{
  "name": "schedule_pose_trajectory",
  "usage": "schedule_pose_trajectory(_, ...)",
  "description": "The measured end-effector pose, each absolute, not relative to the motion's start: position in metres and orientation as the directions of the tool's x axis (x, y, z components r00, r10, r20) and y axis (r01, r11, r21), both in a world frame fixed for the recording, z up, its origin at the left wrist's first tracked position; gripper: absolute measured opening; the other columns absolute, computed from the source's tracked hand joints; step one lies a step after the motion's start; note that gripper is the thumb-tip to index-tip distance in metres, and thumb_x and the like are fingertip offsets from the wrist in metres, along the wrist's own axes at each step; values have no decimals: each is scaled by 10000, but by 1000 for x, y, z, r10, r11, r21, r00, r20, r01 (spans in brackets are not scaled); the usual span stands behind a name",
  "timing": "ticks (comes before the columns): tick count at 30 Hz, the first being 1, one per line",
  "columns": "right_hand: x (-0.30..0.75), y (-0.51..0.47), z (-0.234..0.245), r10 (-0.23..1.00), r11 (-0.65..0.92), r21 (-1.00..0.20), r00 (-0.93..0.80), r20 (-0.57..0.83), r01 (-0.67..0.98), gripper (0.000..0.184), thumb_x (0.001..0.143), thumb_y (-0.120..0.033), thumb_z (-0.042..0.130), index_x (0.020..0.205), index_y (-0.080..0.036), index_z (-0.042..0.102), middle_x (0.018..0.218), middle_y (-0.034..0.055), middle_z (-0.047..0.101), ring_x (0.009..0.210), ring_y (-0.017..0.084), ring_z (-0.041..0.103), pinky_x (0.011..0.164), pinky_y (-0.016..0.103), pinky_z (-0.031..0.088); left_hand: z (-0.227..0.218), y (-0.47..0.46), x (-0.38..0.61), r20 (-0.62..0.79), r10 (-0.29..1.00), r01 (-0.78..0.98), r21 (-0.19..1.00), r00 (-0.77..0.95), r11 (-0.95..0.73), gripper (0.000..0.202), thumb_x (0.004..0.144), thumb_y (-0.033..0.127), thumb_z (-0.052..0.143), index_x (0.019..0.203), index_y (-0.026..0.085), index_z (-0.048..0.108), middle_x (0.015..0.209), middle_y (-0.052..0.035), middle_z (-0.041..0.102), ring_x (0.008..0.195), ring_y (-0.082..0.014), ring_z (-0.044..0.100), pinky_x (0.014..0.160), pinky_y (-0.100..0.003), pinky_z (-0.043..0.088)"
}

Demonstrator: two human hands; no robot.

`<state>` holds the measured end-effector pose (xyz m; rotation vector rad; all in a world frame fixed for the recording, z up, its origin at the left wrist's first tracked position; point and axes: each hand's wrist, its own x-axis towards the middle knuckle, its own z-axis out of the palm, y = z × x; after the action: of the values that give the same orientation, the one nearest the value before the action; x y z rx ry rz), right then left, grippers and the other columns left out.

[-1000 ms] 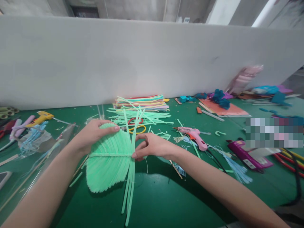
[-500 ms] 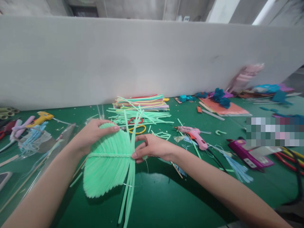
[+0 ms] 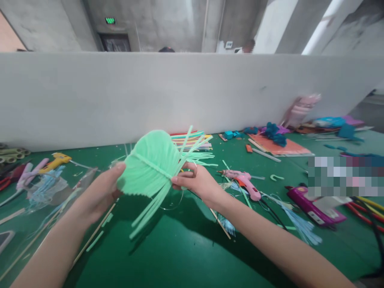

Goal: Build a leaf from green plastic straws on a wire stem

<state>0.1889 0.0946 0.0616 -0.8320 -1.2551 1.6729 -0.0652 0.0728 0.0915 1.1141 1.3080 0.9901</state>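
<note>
A mint-green leaf (image 3: 151, 154) made of fuzzy pipe cleaners is held up over the table, its braided midrib slanting down to the right. My right hand (image 3: 195, 180) pinches the midrib's right end. Several loose pipe-cleaner strands (image 3: 153, 206) stick out there, some upward, some down to the left. Below my right fingers curves a thin clear wire or thread (image 3: 177, 206). My left hand (image 3: 105, 188) grips the leaf's left edge, thumb in front, its other fingers partly hidden.
Behind the leaf lie multicoloured pipe cleaners (image 3: 195, 141). A pink glue gun (image 3: 243, 180) and a purple device (image 3: 315, 206) are at right. A yellow glue gun (image 3: 58, 161) lies at left. Thin sticks (image 3: 96, 234) lie near my left forearm. A pale partition (image 3: 150, 92) borders the table's back.
The leaf has tilted and risen, its midrib turning from level to slanted. My left hand has moved from its upper edge down to its left edge. The view has tipped upward.
</note>
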Motion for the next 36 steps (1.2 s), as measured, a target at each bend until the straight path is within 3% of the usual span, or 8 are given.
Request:
schedule_pose_trajectory(3, 182, 89, 64, 960, -86, -918, -278, 27, -386, 432, 619, -293, 879, 948, -176, 626, 765, -4, 715, 717, 135, 665, 765, 278, 518, 69, 55, -70, -214, 965, -198, 950, 149, 241, 469, 752, 631, 666, 1038, 261, 704, 1139, -44, 741, 1140, -318, 631, 950, -411, 517)
schedule_pose_trajectory(7, 168, 76, 58, 979, -108, -838, -204, 3, -536, 407, 645, -296, 868, 964, -191, 638, 774, -15, 707, 706, 109, 639, 728, 237, 500, 35, 36, -58, -1, 959, -385, 916, 283, 115, 757, 741, 769, 531, 1276, 242, 623, 1378, -126, 595, 1307, -399, 482, 1016, -537, 456)
schedule_pose_trajectory(9, 161, 70, 52, 987, -112, -764, -158, -14, -635, 371, 656, -274, 866, 946, -194, 648, 781, -25, 698, 726, 97, 633, 769, 232, 507, 25, 31, -44, 152, 941, -439, 898, 303, -4, 738, 683, 711, 662, 1286, 289, 613, 1380, -105, 598, 1347, -412, 428, 1007, -554, 459)
schedule_pose_trajectory(13, 150, 57, 41, 982, -170, -696, -177, -62, -698, 338, 677, -251, 860, 942, -184, 663, 833, -11, 704, 761, 92, 638, 810, 235, 519, 20, 29, -19, 129, 978, -300, 951, 165, -75, 644, 714, 521, 763, 1294, 295, 597, 1425, -77, 559, 1318, -363, 480, 1013, -476, 471)
schedule_pose_trajectory(18, 144, 50, 29, 951, -274, -703, -296, -94, -656, 303, 698, -308, 848, 896, -158, 675, 762, -2, 688, 713, 112, 652, 732, 239, 525, 16, 32, -15, -56, 987, -170, 985, -149, 31, 482, 778, 461, 725, 1155, 164, 677, 1161, -107, 728, 1013, -302, 695, 883, -401, 554)
schedule_pose_trajectory(23, 145, 53, 23, 924, -360, -696, -339, -176, -621, 364, 688, -445, 831, 743, -137, 645, 715, 37, 698, 661, 135, 662, 640, 240, 515, 15, 35, -23, -49, 988, -132, 991, -149, 29, 529, 728, 394, 786, 1176, 137, 672, 1073, -110, 753, 909, -282, 717, 772, -372, 589)
schedule_pose_trajectory(28, 148, 56, 25, 935, -337, -727, -306, -181, -599, 358, 661, -419, 854, 752, -129, 663, 785, 46, 715, 745, 139, 680, 691, 233, 534, 21, 38, -28, -42, 981, -141, 990, -188, 15, 624, 676, 367, 825, 1237, 162, 646, 1054, -94, 753, 919, -273, 704, 759, -363, 590)
schedule_pose_trajectory(36, 152, 60, 27, 942, -263, -835, -316, -114, -483, 401, 704, -466, 809, 869, -111, 721, 858, 74, 727, 748, 161, 699, 693, 265, 558, 22, 39, -36, -43, 985, -106, 994, -168, 26, 409, 668, 343, 837, 1010, 146, 730, 915, -64, 762, 776, -206, 686, 684, -299, 582)
